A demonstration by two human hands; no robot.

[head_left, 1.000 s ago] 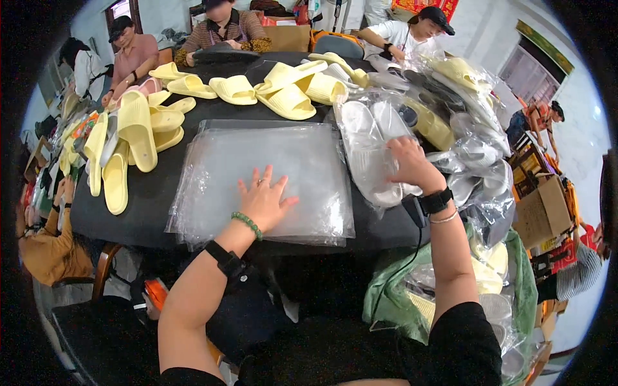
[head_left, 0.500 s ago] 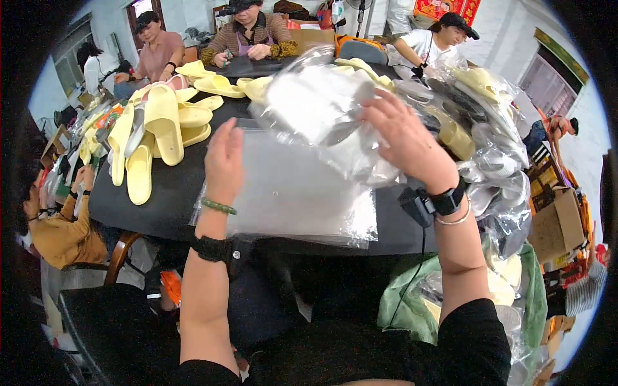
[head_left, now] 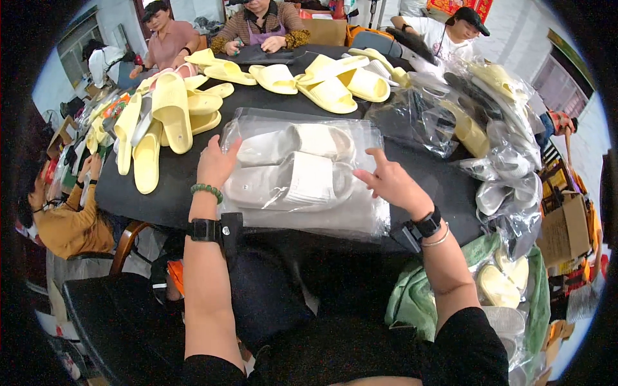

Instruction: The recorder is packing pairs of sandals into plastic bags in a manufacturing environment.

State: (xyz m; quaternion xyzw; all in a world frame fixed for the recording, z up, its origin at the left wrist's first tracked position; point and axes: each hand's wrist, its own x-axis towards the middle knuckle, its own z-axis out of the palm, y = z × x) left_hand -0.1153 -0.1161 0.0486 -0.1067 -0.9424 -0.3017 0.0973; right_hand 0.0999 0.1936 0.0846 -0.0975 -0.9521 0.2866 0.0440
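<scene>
A pair of pale grey-white slide slippers [head_left: 309, 177] in clear plastic lies in front of me, on top of flat clear plastic bags [head_left: 309, 222]. At its left end is my left hand [head_left: 217, 166], thumb and fingers apart by the plastic; whether it touches is hard to tell. On the other side my right hand [head_left: 391, 185] hovers by the slippers' right end, its fingers spread and nothing held. Its thumb points at the nearer slipper.
Yellow slippers [head_left: 170, 112] are piled at the left, with more yellow slippers [head_left: 331, 93] along the far side of the black table [head_left: 257, 96]. Bagged slippers [head_left: 505, 154] heap up at the right. A green sack [head_left: 412, 296] hangs below. Co-workers [head_left: 264, 32] sit across.
The bagged slippers, raised in my right hand before, now lie flat on the clear bags. My right hand has let go and come down toward me; my left hand is lower too.
</scene>
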